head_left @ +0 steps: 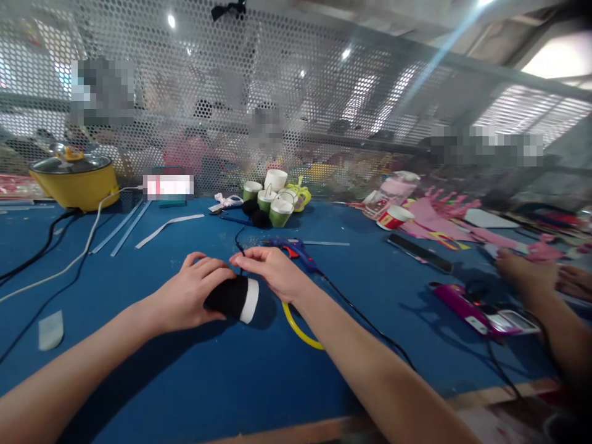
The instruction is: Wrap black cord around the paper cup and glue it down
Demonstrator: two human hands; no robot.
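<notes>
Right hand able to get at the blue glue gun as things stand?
Likely yes: the blue glue gun lies close beside the right hand, with nothing visible blocking the way. But that hand appears to be pinching a black cord, so it would probably need to let go first.

Left hand (192,293) curled over, fingers (213,266) bent; right hand (272,271) close beside, thumb and fingertip nearly pinched, both forearms (108,345) angling inward!

Black-wrapped cup (231,295), white-banded at one end, tipped on its side over the blue tabletop (194,382), banded end facing right, with thin black cord (237,239) extending away beyond it.
</notes>
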